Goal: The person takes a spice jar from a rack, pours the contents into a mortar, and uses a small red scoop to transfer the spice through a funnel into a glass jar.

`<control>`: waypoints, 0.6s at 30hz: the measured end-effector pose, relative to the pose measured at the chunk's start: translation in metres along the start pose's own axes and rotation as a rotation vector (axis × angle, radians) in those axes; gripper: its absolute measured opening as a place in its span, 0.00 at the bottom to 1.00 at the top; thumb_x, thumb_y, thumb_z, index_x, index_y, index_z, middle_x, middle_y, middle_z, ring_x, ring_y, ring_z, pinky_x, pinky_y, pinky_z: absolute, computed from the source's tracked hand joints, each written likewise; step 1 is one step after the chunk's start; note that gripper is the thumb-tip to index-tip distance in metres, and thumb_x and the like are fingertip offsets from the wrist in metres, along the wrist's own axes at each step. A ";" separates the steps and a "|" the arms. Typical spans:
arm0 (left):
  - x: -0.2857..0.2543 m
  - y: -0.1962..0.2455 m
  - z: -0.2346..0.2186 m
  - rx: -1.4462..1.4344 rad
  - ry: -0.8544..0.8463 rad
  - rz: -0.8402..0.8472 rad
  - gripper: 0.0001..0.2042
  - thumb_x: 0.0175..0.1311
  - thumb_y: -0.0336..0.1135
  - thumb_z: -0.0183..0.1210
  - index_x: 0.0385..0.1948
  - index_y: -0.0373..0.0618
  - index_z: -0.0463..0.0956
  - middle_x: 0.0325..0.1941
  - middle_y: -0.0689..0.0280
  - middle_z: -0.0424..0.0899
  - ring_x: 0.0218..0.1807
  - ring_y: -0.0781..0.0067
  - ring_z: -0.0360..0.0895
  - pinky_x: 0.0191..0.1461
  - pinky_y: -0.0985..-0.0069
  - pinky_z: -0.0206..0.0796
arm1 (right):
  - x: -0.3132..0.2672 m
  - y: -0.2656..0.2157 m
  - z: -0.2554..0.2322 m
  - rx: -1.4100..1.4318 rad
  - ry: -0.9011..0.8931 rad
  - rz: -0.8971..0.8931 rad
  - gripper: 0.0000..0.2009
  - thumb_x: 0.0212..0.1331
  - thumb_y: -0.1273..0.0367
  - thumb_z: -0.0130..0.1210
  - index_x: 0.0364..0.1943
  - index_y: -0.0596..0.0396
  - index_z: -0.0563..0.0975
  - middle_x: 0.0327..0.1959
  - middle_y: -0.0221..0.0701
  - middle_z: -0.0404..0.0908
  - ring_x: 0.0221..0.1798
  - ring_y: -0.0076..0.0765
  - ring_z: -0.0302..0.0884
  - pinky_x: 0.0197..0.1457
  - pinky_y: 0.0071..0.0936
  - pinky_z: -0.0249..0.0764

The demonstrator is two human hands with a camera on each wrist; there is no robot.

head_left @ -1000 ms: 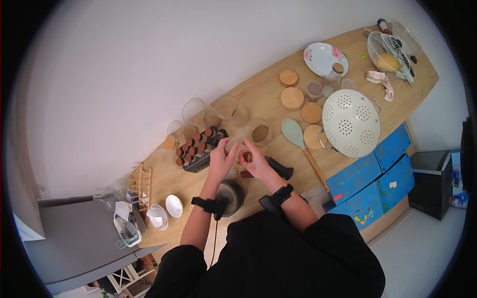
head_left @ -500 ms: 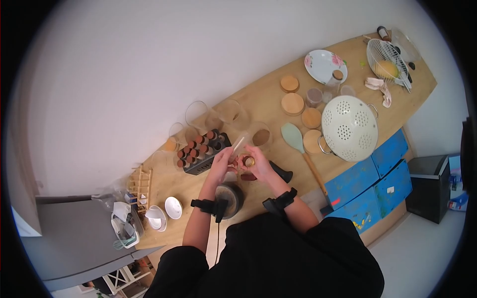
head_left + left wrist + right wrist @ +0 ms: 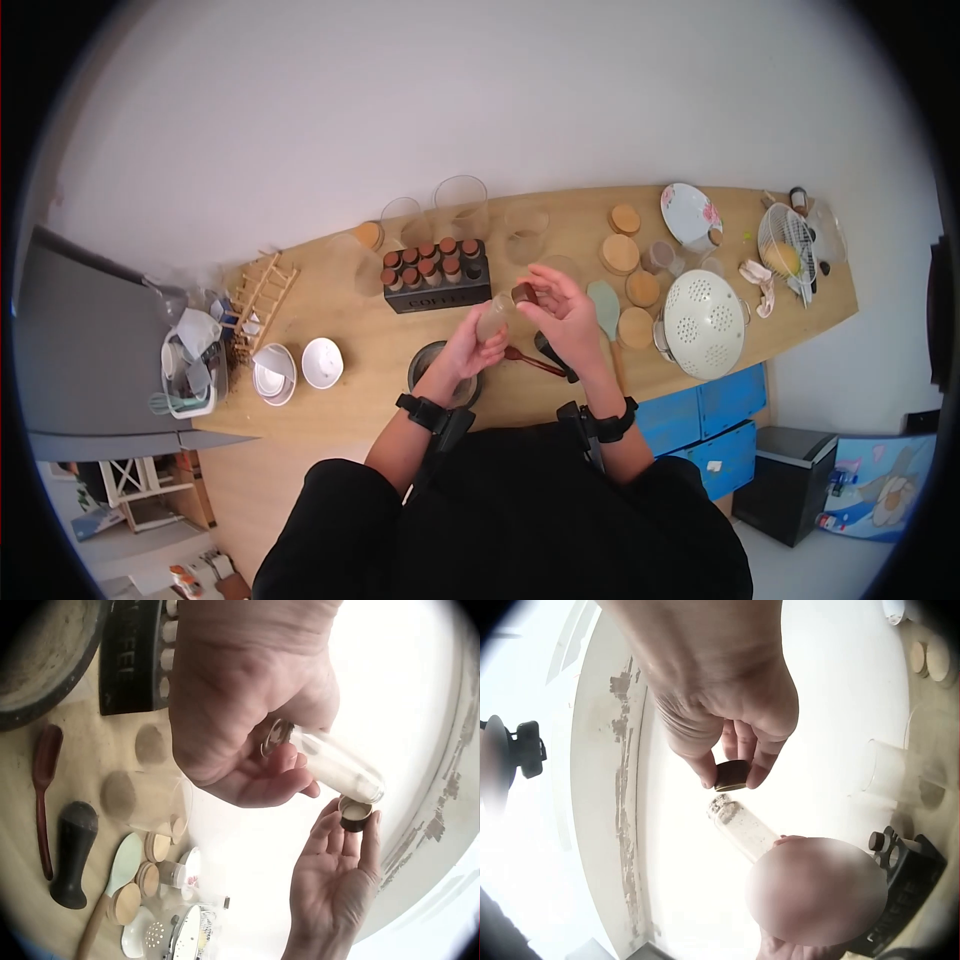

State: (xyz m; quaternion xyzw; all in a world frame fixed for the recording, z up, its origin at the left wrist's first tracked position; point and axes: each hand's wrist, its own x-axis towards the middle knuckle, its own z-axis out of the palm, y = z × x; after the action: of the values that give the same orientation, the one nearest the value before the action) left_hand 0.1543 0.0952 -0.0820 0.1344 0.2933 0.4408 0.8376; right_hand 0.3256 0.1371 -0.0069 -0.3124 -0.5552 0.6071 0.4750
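In the head view my left hand (image 3: 470,345) grips a clear glass tube (image 3: 493,315) above the table's front part. My right hand (image 3: 568,315) pinches a small brown cap (image 3: 524,293) between thumb and fingers. Seen from the right wrist, the cap (image 3: 732,775) is just above the tube's mouth (image 3: 721,802), its open side facing the tube. Whitish powdery residue clings inside the glass near that mouth. A black rack (image 3: 435,297) lettered COFFEE, holding several brown-capped tubes, stands behind the left hand; one front slot shows no tube.
A dark mortar (image 3: 418,370) sits below the left forearm. A red-brown scoop (image 3: 46,765) and black pestle (image 3: 75,855) lie near the hands. Clear glass jars (image 3: 462,205) line the back. To the right are a green spatula (image 3: 606,305), wooden lids (image 3: 620,254) and a white colander (image 3: 704,325).
The head view has swung round and levelled. My hands have come up from lower over the table, and the cap has turned from showing its inside to lining up with the tube's mouth.
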 end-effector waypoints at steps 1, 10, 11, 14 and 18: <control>-0.008 0.003 -0.001 -0.015 -0.006 0.019 0.24 0.68 0.54 0.35 0.23 0.43 0.67 0.12 0.73 0.60 0.12 0.82 0.57 0.14 0.84 0.51 | 0.000 -0.006 0.008 -0.077 -0.043 -0.034 0.22 0.52 0.76 0.58 0.54 0.59 0.71 0.45 0.35 0.79 0.46 0.25 0.76 0.49 0.23 0.73; -0.120 0.027 -0.019 0.186 0.193 -0.231 0.23 0.67 0.55 0.42 0.27 0.42 0.70 0.08 0.77 0.55 0.08 0.85 0.52 0.12 0.84 0.48 | -0.018 -0.026 0.070 -0.497 -0.501 -0.085 0.18 0.49 0.76 0.62 0.46 0.59 0.76 0.39 0.35 0.80 0.39 0.26 0.79 0.44 0.22 0.75; -0.128 0.022 -0.022 0.162 0.198 -0.229 0.23 0.67 0.55 0.42 0.27 0.42 0.70 0.08 0.77 0.55 0.08 0.85 0.52 0.12 0.84 0.48 | -0.019 -0.027 0.077 -0.562 -0.486 -0.085 0.17 0.49 0.75 0.62 0.46 0.59 0.76 0.36 0.33 0.80 0.36 0.26 0.80 0.41 0.21 0.76; -0.143 0.014 -0.031 0.348 0.344 0.000 0.22 0.66 0.54 0.45 0.27 0.41 0.71 0.08 0.76 0.57 0.08 0.85 0.53 0.12 0.84 0.50 | -0.016 -0.019 0.099 -0.712 -0.447 0.276 0.15 0.53 0.72 0.59 0.46 0.55 0.75 0.28 0.32 0.81 0.29 0.28 0.79 0.35 0.24 0.75; -0.161 0.011 -0.049 0.326 0.392 0.100 0.22 0.66 0.53 0.47 0.23 0.42 0.72 0.09 0.74 0.61 0.09 0.84 0.56 0.14 0.82 0.56 | -0.029 0.014 0.112 -0.767 -0.366 0.185 0.11 0.57 0.69 0.54 0.44 0.56 0.76 0.19 0.31 0.78 0.23 0.29 0.78 0.30 0.23 0.72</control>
State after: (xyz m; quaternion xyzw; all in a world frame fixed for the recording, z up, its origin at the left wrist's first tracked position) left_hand 0.0463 -0.0323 -0.0557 0.1940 0.5100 0.4462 0.7094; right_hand 0.2311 0.0692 -0.0036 -0.4019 -0.7852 0.4425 0.1618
